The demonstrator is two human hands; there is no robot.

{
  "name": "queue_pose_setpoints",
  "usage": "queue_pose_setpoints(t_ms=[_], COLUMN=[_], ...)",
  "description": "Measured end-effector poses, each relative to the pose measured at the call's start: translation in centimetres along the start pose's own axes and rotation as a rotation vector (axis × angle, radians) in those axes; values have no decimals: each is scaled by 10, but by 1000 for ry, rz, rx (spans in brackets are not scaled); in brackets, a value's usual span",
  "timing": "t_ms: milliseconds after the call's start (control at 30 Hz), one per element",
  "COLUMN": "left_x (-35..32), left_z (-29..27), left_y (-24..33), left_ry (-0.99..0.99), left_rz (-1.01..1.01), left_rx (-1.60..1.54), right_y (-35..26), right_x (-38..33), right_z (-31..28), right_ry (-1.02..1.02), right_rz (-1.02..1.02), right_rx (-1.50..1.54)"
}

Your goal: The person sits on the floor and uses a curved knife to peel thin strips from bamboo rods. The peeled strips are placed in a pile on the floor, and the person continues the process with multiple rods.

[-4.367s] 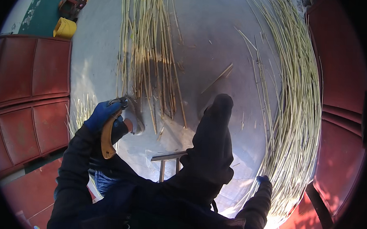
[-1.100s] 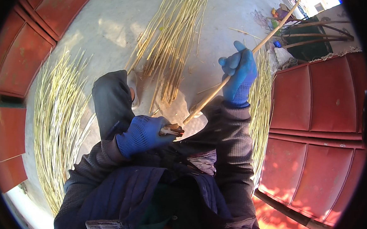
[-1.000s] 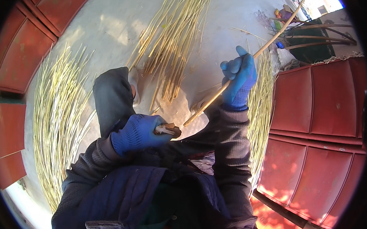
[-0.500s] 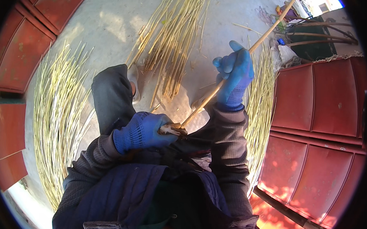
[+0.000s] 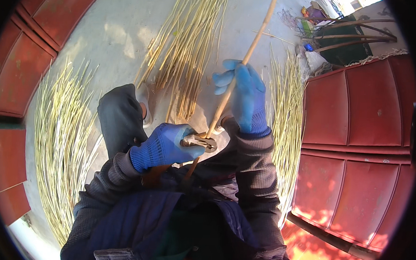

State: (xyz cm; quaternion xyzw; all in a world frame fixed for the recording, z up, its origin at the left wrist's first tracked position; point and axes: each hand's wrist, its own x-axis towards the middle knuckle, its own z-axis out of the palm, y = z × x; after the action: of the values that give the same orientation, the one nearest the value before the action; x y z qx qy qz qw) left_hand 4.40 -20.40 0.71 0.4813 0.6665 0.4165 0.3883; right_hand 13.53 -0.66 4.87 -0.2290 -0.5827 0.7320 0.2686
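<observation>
My left hand (image 5: 166, 144), in a blue knit work glove, is closed around a small brown-and-grey tool (image 5: 209, 144) with a rounded end. What kind of tool it is I cannot make out. A long tan stick (image 5: 260, 34) meets that end, and a length of stick shows below it. Higher up, my right hand (image 5: 248, 98), gloved the same way, has the stick between its thumb and fingers. The stick slants up and right, away from my lap. Beyond my hands, a bundle of peeled-looking stalks (image 5: 188, 49) lies on the floor.
Pale green stalks lie in a long pile (image 5: 58, 150) on my left and another pile (image 5: 285, 129) on my right. Red metal panels (image 5: 359, 109) stand along both sides. Bent poles (image 5: 358, 38) and bags lie at the far right on the grey concrete floor (image 5: 115, 12).
My right hand has shifted left, and the stick stands steeper. More of the tool's rounded end shows, with stick visible below it. The whole view has turned slightly.
</observation>
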Motion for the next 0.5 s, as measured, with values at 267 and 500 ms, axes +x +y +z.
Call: queue_pose_setpoints(t_ms=[267,500], left_x=[28,40], left_z=[-15,11], left_y=[6,8], left_ry=[49,24], left_rz=[156,207], left_rx=[-184,17], right_y=[10,20], right_x=[-6,-36], right_z=[-5,-32], right_ry=[-139,-48], right_rz=[-137,-107], right_rx=[-94,-60])
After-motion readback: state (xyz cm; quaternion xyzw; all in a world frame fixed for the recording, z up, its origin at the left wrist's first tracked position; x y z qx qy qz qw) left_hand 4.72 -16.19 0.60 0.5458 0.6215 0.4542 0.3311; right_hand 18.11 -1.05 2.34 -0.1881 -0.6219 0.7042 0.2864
